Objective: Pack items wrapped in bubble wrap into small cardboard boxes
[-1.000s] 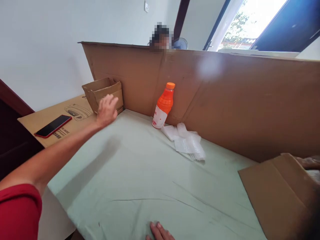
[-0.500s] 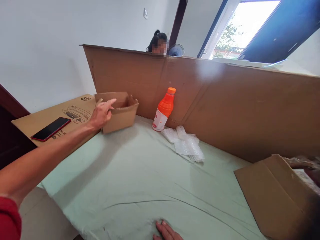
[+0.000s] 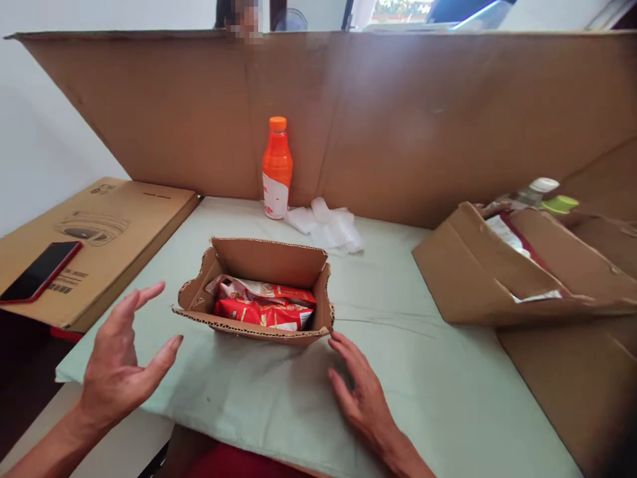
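Observation:
An open-topped cardboard box (image 3: 269,255) with ragged edges stands on the pale green cloth in front of me. Red and white packets (image 3: 263,312) with a shiny surface lie inside it. My left hand (image 3: 124,358) is open at the box's left, thumb and fingers spread, apart from it. At the box's front right corner, my right hand (image 3: 361,392) is open with loosely bent fingers; the fingertips are at the corner, and I cannot tell whether they touch it. Behind the box are an upright orange bottle (image 3: 277,169) with a white label and crumpled bubble wrap (image 3: 333,229).
A tall cardboard panel (image 3: 413,119) borders the back of the green-clothed table (image 3: 398,358). On the left, a phone (image 3: 42,272) lies on a flat cardboard box (image 3: 159,219). A filled cardboard carton (image 3: 448,265) stands right, with a clear bottle (image 3: 537,192) behind. Behind the panel is a person (image 3: 243,16).
The cardboard box has come from the back left to the front middle, and its packets now show. My left hand has let go of it. My right hand has moved up beside it. The view has shifted.

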The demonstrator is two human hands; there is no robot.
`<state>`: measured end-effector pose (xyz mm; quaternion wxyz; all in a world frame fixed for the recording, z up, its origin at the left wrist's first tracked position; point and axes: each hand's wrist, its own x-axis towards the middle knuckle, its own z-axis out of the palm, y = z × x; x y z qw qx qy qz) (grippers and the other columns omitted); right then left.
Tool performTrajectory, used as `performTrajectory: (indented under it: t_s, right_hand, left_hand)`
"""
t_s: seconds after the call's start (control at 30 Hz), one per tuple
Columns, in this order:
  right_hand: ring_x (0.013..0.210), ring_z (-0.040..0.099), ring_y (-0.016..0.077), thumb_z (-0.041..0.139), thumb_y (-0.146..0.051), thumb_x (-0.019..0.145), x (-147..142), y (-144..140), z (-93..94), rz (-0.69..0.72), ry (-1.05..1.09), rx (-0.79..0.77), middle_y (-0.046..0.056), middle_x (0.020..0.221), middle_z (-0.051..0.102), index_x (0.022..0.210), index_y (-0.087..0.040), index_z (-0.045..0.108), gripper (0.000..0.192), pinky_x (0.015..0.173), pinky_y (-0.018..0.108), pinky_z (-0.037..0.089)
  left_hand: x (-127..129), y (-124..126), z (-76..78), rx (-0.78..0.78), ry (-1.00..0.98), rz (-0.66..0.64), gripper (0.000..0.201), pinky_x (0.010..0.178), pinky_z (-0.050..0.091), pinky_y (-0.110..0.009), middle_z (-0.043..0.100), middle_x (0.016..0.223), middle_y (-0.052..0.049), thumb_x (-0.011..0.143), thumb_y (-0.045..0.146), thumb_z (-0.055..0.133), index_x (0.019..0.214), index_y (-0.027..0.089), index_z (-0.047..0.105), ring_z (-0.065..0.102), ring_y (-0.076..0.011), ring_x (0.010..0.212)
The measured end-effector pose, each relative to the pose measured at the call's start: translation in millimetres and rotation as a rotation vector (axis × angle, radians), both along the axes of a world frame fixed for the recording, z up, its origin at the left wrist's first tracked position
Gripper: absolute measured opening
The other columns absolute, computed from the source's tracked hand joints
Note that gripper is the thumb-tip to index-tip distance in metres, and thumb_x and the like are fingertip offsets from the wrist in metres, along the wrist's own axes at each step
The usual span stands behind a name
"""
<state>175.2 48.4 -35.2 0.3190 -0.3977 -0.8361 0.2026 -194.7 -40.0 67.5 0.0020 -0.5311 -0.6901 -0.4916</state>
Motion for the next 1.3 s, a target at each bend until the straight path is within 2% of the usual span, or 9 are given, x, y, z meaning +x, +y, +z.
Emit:
performTrajectory:
  t_s: [0.1,0.27,0.37,0.57,0.77,0.87,0.97,1.1,1.3]
  right_hand:
    - [0.137,0.055,0.0267,0.055,-0.026,0.094,-5.0,11.0,0.6,0.064,0.02,-0.149,0.014,0.149,0.056,0.149,-0.022,0.047,0.056,0.108,0.044,0.053]
    - [0.137,0.053,0.0295,0.06,-0.024,0.087,-29.1,35.9,11.6,0.18,0.096,-0.312,0.016,0.152,0.051,0.153,-0.018,0.039,0.07,0.113,0.047,0.047]
    - [0.128,0.058,0.0299,0.06,-0.023,0.083,-42.4,64.7,19.0,0.159,0.151,-0.373,0.017,0.148,0.055,0.149,-0.017,0.043,0.068,0.107,0.047,0.05]
    - [0.114,0.064,0.0251,0.055,-0.014,0.078,-41.4,139.2,20.0,0.106,0.14,-0.331,0.012,0.137,0.064,0.145,-0.019,0.05,0.068,0.093,0.039,0.055]
    - [0.13,0.053,0.0306,0.055,-0.01,0.086,-32.8,217.7,26.4,-0.038,-0.236,0.055,0.012,0.138,0.064,0.117,-0.02,0.07,0.037,0.107,0.05,0.042]
    - [0.135,0.046,0.0341,0.055,-0.009,0.088,-59.4,253.5,23.1,-0.014,-0.363,0.088,0.016,0.139,0.062,0.114,-0.015,0.07,0.03,0.106,0.05,0.039]
    - [0.12,0.054,0.0313,0.051,-0.01,0.092,-87.4,276.9,18.0,-0.031,-0.341,0.047,0.016,0.116,0.071,0.098,-0.015,0.072,0.023,0.101,0.046,0.041]
    - [0.11,0.059,0.0298,0.053,-0.009,0.089,-81.5,281.1,25.4,-0.124,-0.218,0.026,0.015,0.105,0.074,0.089,-0.016,0.072,0.02,0.098,0.045,0.04]
    - [0.117,0.066,0.0231,0.042,-0.022,0.098,2.1,220.3,64.1,-0.25,0.06,0.001,0.012,0.127,0.072,0.107,-0.018,0.069,0.029,0.09,0.036,0.051]
  left_hand:
    - [-9.3,8.1,-42.2,-0.163,-0.165,-0.025,0.092,0.117,0.04,-0.057,0.056,0.147,-0.011,0.068,0.047,0.08,0.149,0.029,0.041,0.055,-0.0366,0.134]
    - [3.5,49.4,-86.6,-0.546,-0.399,-0.126,0.064,0.085,0.06,-0.055,0.076,0.098,-0.015,0.055,0.063,0.082,0.097,0.017,0.069,0.071,-0.0411,0.095]
    - [19.8,85.0,-89.3,-0.437,-0.441,-0.15,0.062,0.082,0.06,-0.05,0.075,0.096,-0.013,0.057,0.058,0.083,0.1,0.016,0.066,0.071,-0.0358,0.091]
    - [35.0,153.1,-97.7,-0.202,-0.516,-0.126,0.078,0.11,0.047,-0.049,0.065,0.123,-0.013,0.059,0.044,0.085,0.124,0.017,0.052,0.06,-0.0319,0.124]
    - [36.2,159.1,-116.7,-0.194,-0.534,-0.097,0.072,0.114,0.043,-0.053,0.062,0.125,-0.014,0.068,0.042,0.082,0.127,0.018,0.05,0.057,-0.0324,0.128]
    - [37.3,156.7,-117.6,-0.211,-0.533,-0.065,0.07,0.11,0.045,-0.057,0.063,0.122,-0.014,0.067,0.043,0.083,0.124,0.018,0.05,0.059,-0.034,0.123]
    - [38.0,157.6,-117.1,-0.211,-0.542,-0.065,0.068,0.11,0.046,-0.055,0.063,0.118,-0.013,0.066,0.044,0.082,0.121,0.019,0.051,0.06,-0.0328,0.12]
    - [37.4,158.5,-119.6,-0.192,-0.557,-0.071,0.07,0.111,0.045,-0.054,0.062,0.118,-0.012,0.066,0.045,0.081,0.123,0.019,0.05,0.06,-0.0317,0.12]
    - [33.6,159.2,-121.9,-0.177,-0.504,-0.109,0.074,0.113,0.043,-0.051,0.06,0.123,-0.012,0.07,0.042,0.08,0.131,0.019,0.046,0.057,-0.0304,0.123]
